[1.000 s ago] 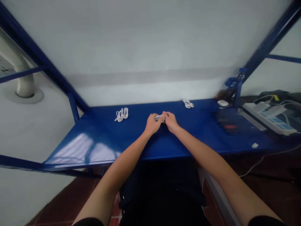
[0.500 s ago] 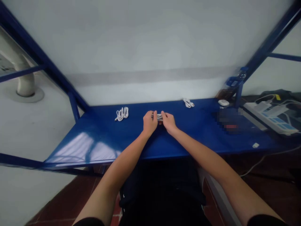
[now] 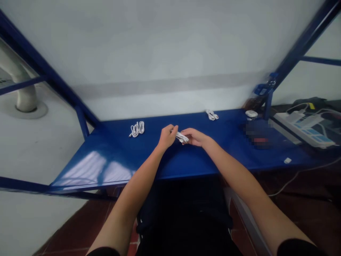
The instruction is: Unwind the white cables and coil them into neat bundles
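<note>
White cable bundle (image 3: 182,137) sits clamped between the left hand's grip (image 3: 167,137) and the right hand's grip (image 3: 195,137), just above the blue counter (image 3: 202,158).

Blue bench (image 3: 112,151) against white wall (image 3: 170,53) (red tiles (image 3: 77,222) below).

This place looks like a simple workshop or work room, and not like a home. A long workbench (image 3: 226,156) with a frame of blue painted steel (image 3: 301,46) stands against a plain white wall (image 3: 160,46). On the bench lie white cable bundles (image 3: 137,129). At the right side, a power strip (image 3: 303,129) with plugged cords sits on a dark surface. The floor has dark red tiles (image 3: 77,224), and a thick white pipe (image 3: 25,96) stands at the left
</note>
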The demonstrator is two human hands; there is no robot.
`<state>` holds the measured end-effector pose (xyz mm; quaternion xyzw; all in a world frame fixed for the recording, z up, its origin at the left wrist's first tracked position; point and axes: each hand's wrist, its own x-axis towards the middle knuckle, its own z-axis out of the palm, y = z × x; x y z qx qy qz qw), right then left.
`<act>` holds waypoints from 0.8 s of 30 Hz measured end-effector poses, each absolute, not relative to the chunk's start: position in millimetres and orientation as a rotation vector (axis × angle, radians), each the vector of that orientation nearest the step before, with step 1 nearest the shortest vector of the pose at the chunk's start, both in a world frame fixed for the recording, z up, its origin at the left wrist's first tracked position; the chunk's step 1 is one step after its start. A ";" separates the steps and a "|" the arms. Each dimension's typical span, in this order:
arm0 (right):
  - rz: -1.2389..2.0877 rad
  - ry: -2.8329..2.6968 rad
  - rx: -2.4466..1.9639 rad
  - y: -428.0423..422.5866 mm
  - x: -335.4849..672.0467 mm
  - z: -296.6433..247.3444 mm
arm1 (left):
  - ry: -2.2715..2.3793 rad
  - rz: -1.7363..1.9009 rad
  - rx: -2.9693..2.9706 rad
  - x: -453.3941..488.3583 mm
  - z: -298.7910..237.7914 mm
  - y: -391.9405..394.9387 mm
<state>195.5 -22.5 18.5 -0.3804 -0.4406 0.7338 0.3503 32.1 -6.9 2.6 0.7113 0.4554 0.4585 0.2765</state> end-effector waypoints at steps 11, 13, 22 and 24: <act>1.305 -1.622 -1.102 -22.0 201.4 16.2 | 1.142 1.040 2.020 23.0 8.4 -4.3; 1.109 -1.701 -1.139 -21.3 199.4 15.8 | 1.181 1.075 2.068 23.3 8.5 -3.8; 1.404 -1.420 -1.066 -20.0 196.1 13.2 | 1.140 1.006 2.086 24.0 9.2 -4.7; 1.519 -1.290 -1.039 -19.8 196.3 13.3 | 1.103 0.954 2.062 23.7 9.3 -5.6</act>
